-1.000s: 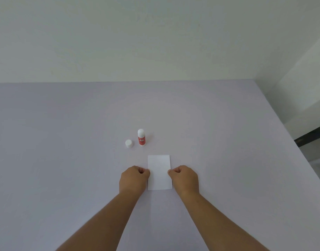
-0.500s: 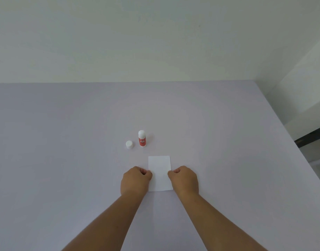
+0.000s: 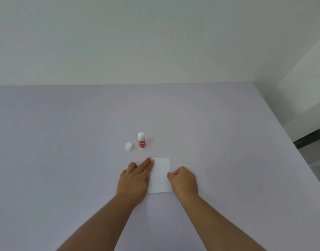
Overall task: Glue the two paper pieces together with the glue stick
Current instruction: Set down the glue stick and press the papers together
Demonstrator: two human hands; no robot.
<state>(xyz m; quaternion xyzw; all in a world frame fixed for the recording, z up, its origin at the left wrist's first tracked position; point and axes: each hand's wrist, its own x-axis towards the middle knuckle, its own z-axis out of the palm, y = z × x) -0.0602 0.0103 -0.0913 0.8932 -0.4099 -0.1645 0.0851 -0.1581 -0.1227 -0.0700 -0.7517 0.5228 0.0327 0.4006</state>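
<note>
A white rectangle of paper [image 3: 161, 173] lies flat on the pale lilac table [image 3: 65, 142]; I see one outline, so a second piece cannot be told apart. My left hand [image 3: 135, 180] lies flat with fingers stretched out along the paper's left edge, fingertips at its far left corner. My right hand [image 3: 183, 179] is curled in a fist, its knuckles pressing the paper's right edge. Beyond the paper stands a red glue stick [image 3: 141, 140] with its white glue end up, and its white cap [image 3: 128, 146] sits just to the left.
The table's right edge [image 3: 289, 142] runs diagonally, with floor and a dark strip beyond it. A plain pale wall rises behind the table's far edge.
My left hand has uncurled from a fist into a flat hand, fingers reaching forward along the paper's left edge. The right fist stays at the right edge.
</note>
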